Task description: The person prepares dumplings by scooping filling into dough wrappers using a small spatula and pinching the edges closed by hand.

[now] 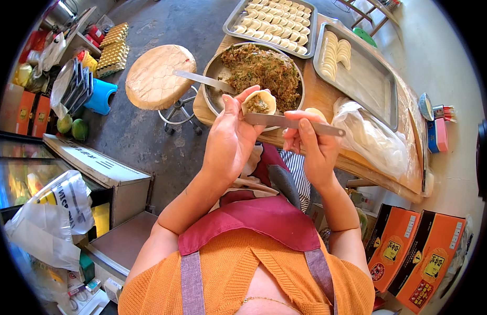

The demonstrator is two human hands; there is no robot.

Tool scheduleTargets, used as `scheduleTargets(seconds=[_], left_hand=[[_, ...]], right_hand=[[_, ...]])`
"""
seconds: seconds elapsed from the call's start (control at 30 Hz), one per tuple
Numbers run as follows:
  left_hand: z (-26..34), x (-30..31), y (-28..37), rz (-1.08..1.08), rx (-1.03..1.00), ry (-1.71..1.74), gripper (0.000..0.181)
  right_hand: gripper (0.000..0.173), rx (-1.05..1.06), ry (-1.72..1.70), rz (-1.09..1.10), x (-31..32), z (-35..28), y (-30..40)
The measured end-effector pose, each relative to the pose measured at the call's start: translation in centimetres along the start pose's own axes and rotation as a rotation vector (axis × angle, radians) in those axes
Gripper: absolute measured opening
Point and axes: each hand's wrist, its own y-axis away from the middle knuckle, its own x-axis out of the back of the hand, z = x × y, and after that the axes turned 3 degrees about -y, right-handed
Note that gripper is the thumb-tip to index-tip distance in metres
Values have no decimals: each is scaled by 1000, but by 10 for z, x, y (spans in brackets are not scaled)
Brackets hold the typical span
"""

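Observation:
Cupped in my left hand is a round dumpling wrapper with a lump of minced filling in its middle. My right hand grips a flat metal spatula, whose blade reaches across to the wrapper's lower edge. Behind the right fingers shows part of a second pale wrapper. Just beyond both hands stands a wide metal bowl of chopped filling. Another flat metal strip lies across the bowl's left rim.
Folded dumplings fill a metal tray at the back; a second tray holds several more. A plastic bag with pale contents lies on the wooden table. A round stool stands left, orange boxes lower right.

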Motion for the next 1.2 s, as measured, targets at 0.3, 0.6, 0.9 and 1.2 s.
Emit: scheduleTargets(seconds=[0.3,0.6,0.9,1.2], left_hand=[[-4,10,2,38,-12,36,54],[-5,9,2,41,-31,24,57],[-1,13,-4,7,33,178,60],[2,11,0,6,-3,109,61]], right_hand=[[29,-286,-203,143,13,5,-17],[23,-154,-58,149,6,-5,-13],[45,569,664,-329,8,14,10],[49,762,653,-403,23,10,-1]])
